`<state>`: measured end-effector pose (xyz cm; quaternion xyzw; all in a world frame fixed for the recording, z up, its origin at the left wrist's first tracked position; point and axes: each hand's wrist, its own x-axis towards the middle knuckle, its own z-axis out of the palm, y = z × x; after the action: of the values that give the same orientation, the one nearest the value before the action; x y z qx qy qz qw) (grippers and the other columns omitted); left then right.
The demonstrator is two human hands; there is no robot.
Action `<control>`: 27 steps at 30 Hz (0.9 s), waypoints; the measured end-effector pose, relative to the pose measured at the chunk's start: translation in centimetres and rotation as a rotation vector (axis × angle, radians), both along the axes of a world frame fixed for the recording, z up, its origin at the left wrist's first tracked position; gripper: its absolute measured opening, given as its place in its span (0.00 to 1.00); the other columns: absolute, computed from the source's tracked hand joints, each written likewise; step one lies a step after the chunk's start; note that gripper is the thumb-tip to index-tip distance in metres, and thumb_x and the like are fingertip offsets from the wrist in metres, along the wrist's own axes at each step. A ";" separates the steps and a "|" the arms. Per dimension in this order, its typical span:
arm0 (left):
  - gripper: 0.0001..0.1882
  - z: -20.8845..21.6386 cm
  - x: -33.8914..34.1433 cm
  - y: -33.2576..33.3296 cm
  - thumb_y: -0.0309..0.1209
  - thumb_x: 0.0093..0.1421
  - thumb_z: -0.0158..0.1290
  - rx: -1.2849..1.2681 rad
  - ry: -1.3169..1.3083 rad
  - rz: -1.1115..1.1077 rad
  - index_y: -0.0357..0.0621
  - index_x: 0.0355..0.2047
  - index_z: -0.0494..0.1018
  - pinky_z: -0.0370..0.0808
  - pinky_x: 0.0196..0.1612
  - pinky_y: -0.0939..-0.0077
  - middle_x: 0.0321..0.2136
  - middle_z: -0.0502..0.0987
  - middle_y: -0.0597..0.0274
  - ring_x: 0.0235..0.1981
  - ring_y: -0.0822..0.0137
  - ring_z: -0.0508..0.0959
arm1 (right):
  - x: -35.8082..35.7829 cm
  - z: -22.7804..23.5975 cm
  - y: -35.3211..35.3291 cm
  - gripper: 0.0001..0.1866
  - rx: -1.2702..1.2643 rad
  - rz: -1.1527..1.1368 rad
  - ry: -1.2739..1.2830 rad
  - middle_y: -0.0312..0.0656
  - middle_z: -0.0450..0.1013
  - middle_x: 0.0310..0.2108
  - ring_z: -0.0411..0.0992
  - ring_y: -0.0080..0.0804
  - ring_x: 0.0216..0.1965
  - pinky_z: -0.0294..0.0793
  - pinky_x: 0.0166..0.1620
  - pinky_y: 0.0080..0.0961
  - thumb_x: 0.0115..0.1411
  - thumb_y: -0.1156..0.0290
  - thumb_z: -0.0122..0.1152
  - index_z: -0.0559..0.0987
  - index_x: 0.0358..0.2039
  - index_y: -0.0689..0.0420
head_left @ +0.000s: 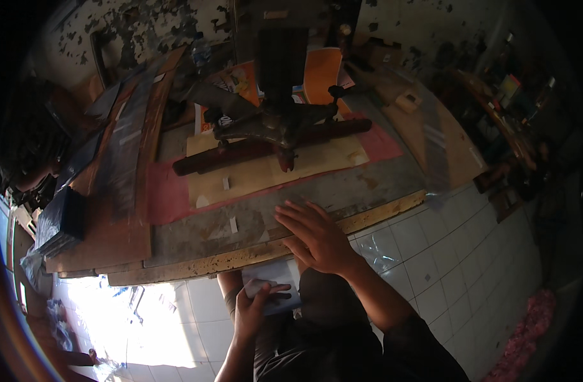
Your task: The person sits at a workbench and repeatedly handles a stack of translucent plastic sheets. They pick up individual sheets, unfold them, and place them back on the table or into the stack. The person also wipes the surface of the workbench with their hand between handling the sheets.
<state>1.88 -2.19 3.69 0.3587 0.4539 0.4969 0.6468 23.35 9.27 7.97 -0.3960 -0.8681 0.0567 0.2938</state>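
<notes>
My left hand [258, 304] is low over my lap, its fingers curled round a pale, translucent plastic sheet [272, 275]; the sheet's exact kind is hard to make out. Over the front edge of the grey worktable [323, 197], my right hand [313, 234] is spread flat with nothing in it. Beyond it stands a dark metal machine [275, 124], which looks like a press, with a long reddish bar [240, 156] across its front. Beneath the bar lie a yellowish sheet [253, 184] and a larger pink sheet [167, 194].
Two small white strips [234, 224] [226, 183] lie near the table's front. Brown boards [129, 191] and a dark wrapped stack [62, 219] are at the left. A wooden side table [444, 146] stands at the right. Pink plastic [527, 331] is on the tiled floor [425, 261].
</notes>
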 end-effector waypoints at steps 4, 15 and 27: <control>0.16 0.0 -0.1 0.3 0.36 0.75 0.49 0.006 -0.007 -0.001 0.30 0.44 0.69 0.80 0.45 0.73 0.42 0.84 0.38 0.43 0.57 0.86 | 2.6 -6.3 -4.8 0.27 0.142 -0.274 0.053 0.47 0.66 0.67 0.58 0.48 0.72 0.46 0.74 0.54 0.70 0.60 0.56 0.71 0.66 0.56; 0.18 -2.1 -1.1 1.0 0.39 0.75 0.50 -0.122 -0.024 -0.033 0.32 0.49 0.69 0.78 0.42 0.75 0.44 0.84 0.42 0.42 0.57 0.86 | 3.9 -16.1 -4.0 0.29 0.546 -0.504 0.173 0.53 0.59 0.66 0.50 0.63 0.70 0.50 0.69 0.66 0.65 0.61 0.63 0.68 0.63 0.59; 0.44 -5.2 -2.3 1.5 0.66 0.73 0.30 -0.084 -0.030 -0.008 0.30 0.59 0.64 0.78 0.47 0.65 0.51 0.80 0.36 0.49 0.45 0.84 | 3.1 -17.4 -3.1 0.36 0.583 -0.517 0.154 0.59 0.52 0.68 0.44 0.68 0.73 0.46 0.70 0.70 0.70 0.58 0.59 0.57 0.69 0.64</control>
<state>-0.39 -0.69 -1.49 0.3256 0.4632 0.4803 0.6699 26.44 6.16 -9.38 -0.4961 -0.6950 -0.2381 0.4628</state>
